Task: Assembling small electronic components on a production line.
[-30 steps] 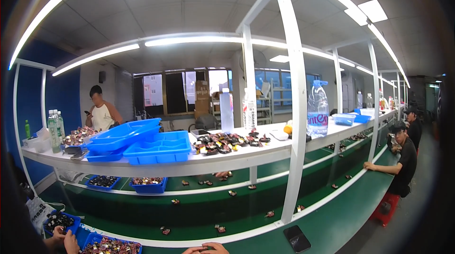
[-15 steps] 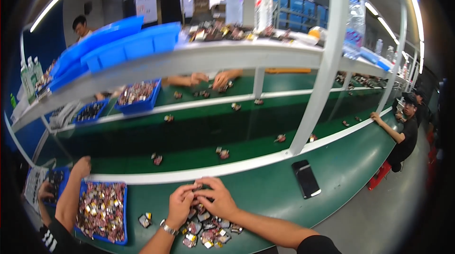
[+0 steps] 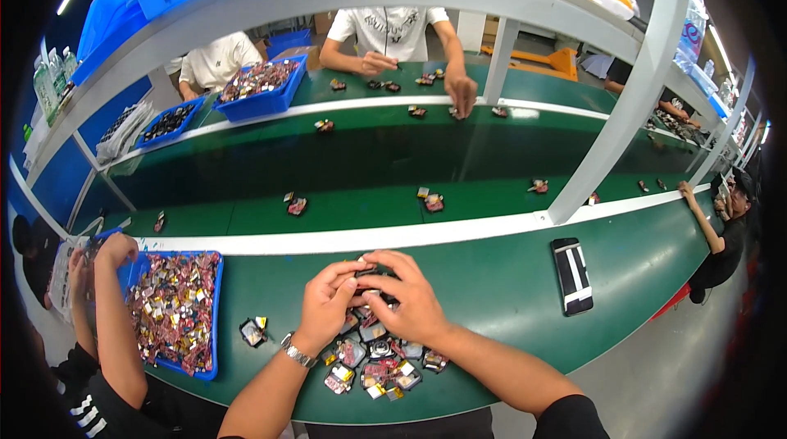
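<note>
My left hand, with a metal watch on its wrist, and my right hand meet over the near part of the green bench. Between their bent fingertips is a small dark electronic assembly, mostly hidden by the fingers. Just below and partly under my hands lies a pile of similar assemblies, with black housings, reddish circuit boards and yellow-and-silver pieces. A lone assembly rests on the bench left of my watch wrist.
A blue bin full of small parts stands left, beside a co-worker's arm. A phone lies right. Beyond a white rail, spaced assemblies sit on a green conveyor. A white post rises right; another worker's hand reaches in opposite.
The view has tilted down, showing more of the workers opposite. My hands stay together over the pile, fingers slightly shifted. Assemblies on the near conveyor sit farther right; a worker's hand reaches toward the far lane.
</note>
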A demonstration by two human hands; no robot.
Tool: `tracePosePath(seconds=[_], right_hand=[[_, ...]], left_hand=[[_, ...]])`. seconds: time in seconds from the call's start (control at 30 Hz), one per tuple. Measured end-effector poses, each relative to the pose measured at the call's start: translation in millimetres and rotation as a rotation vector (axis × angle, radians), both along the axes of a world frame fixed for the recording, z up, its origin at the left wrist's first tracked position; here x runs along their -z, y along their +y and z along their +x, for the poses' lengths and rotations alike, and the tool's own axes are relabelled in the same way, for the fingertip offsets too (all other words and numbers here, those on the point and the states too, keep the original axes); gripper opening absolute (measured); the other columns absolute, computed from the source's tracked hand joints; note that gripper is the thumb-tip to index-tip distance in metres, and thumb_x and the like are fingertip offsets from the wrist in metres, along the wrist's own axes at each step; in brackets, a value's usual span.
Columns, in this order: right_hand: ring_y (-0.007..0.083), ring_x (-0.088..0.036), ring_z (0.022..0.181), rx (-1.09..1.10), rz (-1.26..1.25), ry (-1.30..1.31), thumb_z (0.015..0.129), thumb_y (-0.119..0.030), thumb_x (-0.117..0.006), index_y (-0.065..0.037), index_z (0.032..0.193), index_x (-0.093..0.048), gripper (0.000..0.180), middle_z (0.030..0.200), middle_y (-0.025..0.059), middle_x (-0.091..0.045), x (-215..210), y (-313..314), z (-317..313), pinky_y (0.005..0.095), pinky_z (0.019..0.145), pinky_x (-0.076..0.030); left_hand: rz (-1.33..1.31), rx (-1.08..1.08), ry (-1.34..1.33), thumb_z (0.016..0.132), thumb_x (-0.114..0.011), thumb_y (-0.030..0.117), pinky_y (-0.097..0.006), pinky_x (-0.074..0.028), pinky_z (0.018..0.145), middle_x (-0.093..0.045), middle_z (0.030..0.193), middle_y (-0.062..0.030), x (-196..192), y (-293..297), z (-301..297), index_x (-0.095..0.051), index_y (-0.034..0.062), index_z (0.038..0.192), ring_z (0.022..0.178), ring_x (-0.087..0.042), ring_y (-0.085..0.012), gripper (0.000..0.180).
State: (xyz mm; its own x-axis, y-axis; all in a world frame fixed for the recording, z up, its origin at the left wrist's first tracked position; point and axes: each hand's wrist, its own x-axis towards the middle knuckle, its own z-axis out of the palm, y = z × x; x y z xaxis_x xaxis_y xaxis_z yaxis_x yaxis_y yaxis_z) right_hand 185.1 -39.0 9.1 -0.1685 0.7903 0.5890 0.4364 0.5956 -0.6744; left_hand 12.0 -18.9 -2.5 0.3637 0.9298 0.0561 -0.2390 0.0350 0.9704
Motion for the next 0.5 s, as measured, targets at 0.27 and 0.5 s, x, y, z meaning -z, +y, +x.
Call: tracePosePath(seconds=[0.27,0.5], right_hand=[[0.028,-0.059,0.098,0.133,0.188,0.001,0.074,0.0,-0.072,-0.005,0.088,-0.067,0.016,0.102,0.0086,-0.061,-7.8,5.1,0.3,0.0368,0.08,-0.051],[0.0244,-0.059,0.084,0.152,0.273,-0.084,0.072,0.0,-0.072,-0.004,0.089,-0.067,0.018,0.094,0.0078,-0.06,-8.4,4.4,-1.4,0.0318,0.066,-0.052]], left_hand=[[-0.021,0.01,0.024,0.101,-0.048,0.008,-0.025,-0.058,0.082,-0.062,0.121,-0.0102,0.4,6.5,2.9,-0.052,-0.0014,0.127,0.104,-0.064,-0.0133,0.028],[-0.041,0.05,-0.076,0.101,-0.046,0.007,-0.029,-0.059,0.085,-0.062,0.119,-0.0123,2.2,6.3,3.1,-0.051,-0.0025,0.127,0.106,-0.064,-0.0161,0.028]])
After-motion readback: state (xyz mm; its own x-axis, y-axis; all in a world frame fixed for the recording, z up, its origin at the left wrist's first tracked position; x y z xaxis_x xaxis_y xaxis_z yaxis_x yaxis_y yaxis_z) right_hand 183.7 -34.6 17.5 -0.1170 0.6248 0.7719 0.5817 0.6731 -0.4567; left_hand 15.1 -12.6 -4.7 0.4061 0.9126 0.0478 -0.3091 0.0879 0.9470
